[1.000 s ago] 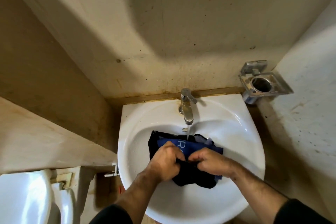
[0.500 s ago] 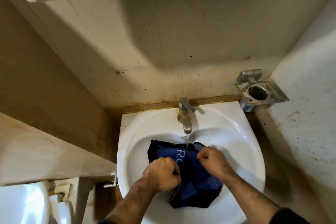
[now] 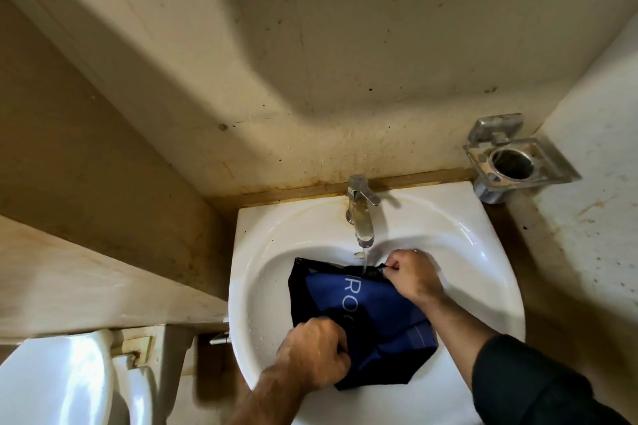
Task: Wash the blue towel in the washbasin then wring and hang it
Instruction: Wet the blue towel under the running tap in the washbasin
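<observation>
Two hands at work, both gripping one item: the blue towel (image 3: 376,314), lying spread in the bowl of the washbasin (image 3: 483,252), directly below the tap (image 3: 360,214); tap running, a thin stream landing on the towel's far edge.
Right hand (image 3: 412,274): fingers curled, pinching the far edge of the towel just beside the stream, at the tap side of the washbasin.
Left hand (image 3: 314,354): fist closed round a bunched dark fold at the near side of the washbasin; whether the thumb is tucked under the cloth is hard to tell from this angle.
Step in hand, as judged: washing, cloth stretched between the two grips; wringing and hanging not yet begun.
Handling notes: work the cloth so the stream reaches the dry-looking middle, not one edge only; rub fold against fold with short strokes; keep the towel low in the bowl, since wet cloth lifted toward the rim would likely drip outside; soaked fabric will drag heavily, so a firm grip suits.
</observation>
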